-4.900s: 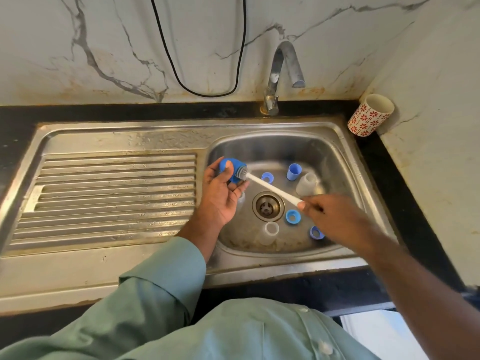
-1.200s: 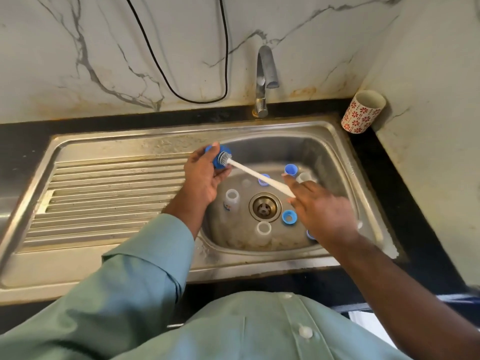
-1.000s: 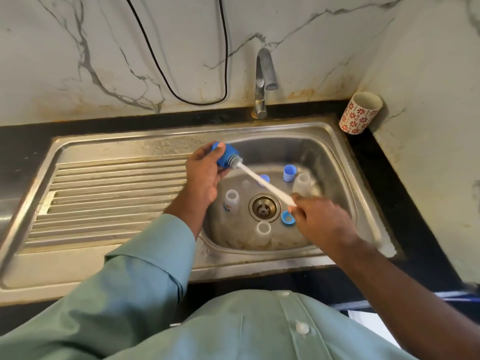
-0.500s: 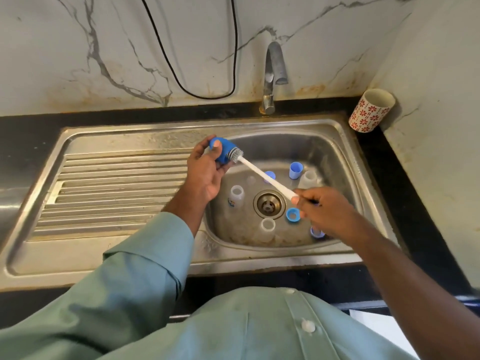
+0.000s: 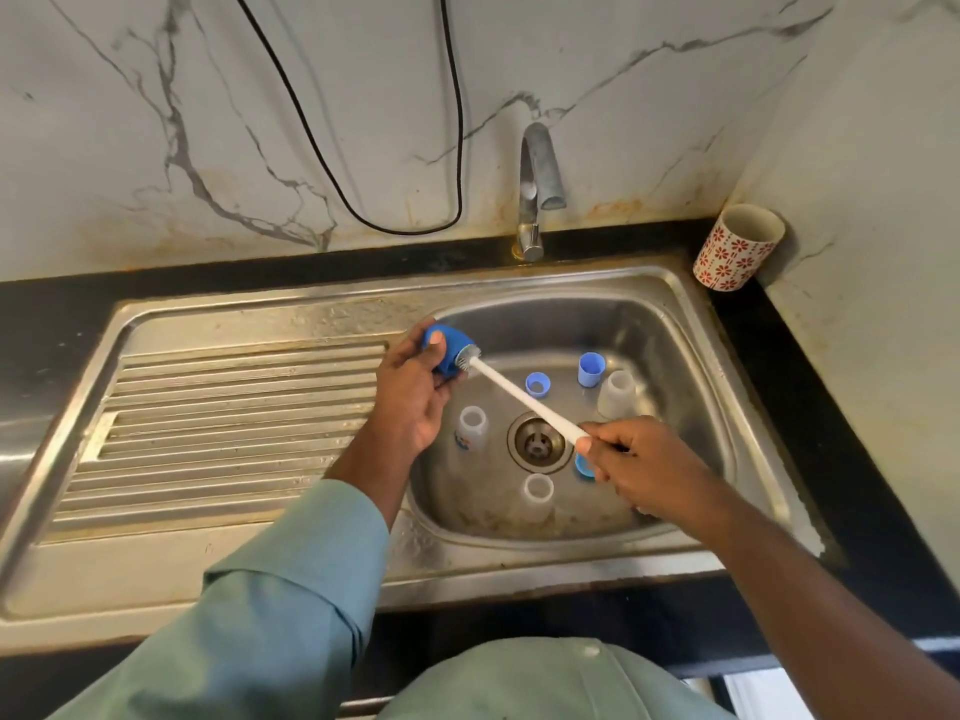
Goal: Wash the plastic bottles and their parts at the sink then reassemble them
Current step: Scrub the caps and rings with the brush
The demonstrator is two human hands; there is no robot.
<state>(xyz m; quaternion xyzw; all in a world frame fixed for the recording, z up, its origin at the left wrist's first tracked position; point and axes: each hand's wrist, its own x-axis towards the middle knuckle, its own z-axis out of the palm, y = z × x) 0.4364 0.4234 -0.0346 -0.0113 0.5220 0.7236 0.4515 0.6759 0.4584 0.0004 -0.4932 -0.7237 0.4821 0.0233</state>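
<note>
Over the steel sink (image 5: 691, 324), my left hand (image 5: 410, 397) grips a blue cap (image 5: 449, 348), opening facing right; my right hand (image 5: 634, 467) pinches the white brush (image 5: 524, 400), its long handle slanting up-left, bristles inside the cap. Below stand three clear bottles and three more blue caps.

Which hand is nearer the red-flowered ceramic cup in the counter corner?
Right. The right hand, gripping the white brush handle, is over the basin below-left of the cup; the left hand is farther, at the basin's left edge.
</note>
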